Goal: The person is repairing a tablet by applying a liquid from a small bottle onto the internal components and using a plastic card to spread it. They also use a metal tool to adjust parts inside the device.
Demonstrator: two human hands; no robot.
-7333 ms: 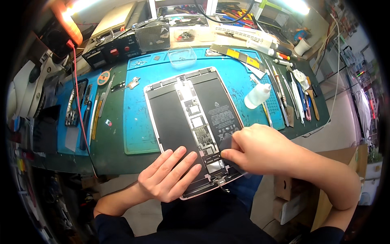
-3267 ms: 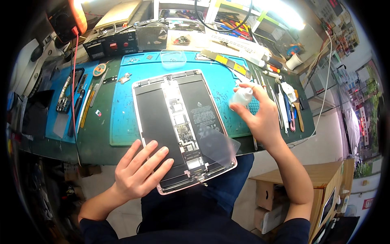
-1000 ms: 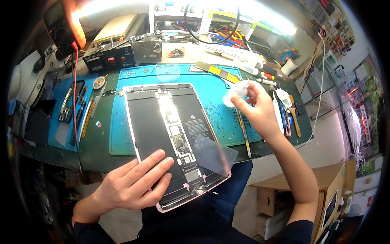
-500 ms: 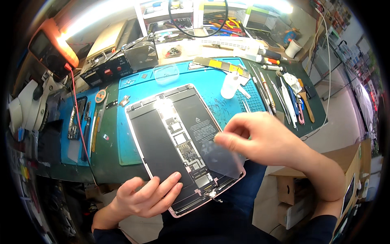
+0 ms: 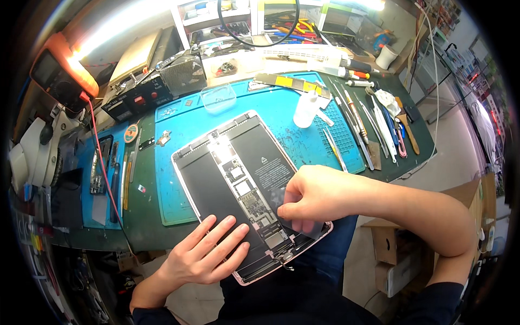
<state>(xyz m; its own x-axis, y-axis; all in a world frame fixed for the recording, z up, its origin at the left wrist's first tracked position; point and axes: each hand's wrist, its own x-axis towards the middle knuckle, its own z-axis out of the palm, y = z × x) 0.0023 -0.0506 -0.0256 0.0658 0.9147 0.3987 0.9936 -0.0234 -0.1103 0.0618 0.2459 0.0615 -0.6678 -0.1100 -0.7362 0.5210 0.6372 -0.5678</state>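
Tablet (image 5: 246, 196), opened and bare, lies aslant in the centre of the frame, its upper part on the blue mat (image 5: 169, 187), its lower end reaching past the near edge of the worktop (image 5: 144, 218), above my lap. On my left hand (image 5: 208, 260) the fingers are slightly apart and laid flat on the left dark panel (image 5: 211, 187). My right hand (image 5: 314, 195) has thumb and bent forefinger together, clamped on a clear plastic sheet (image 5: 312, 232) over the tablet's lower right; whether the sheet's edge is beneath the right dark panel (image 5: 275, 169) I cannot tell.

That overhang worries me most: pressing harder on the near end could tip or slide the tablet toward my lap. Driven too steeply, the sheet could crease, or its corner could scrape the circuit board (image 5: 245, 189) just beside my thumb. Prying hard could bend the right dark panel, which I judge to be a battery, and damage it. The stray cable end (image 5: 288, 267) at the lower edge could snag and tear. Toward the upper right, a careless swing could knock over the white bottle (image 5: 305, 112).
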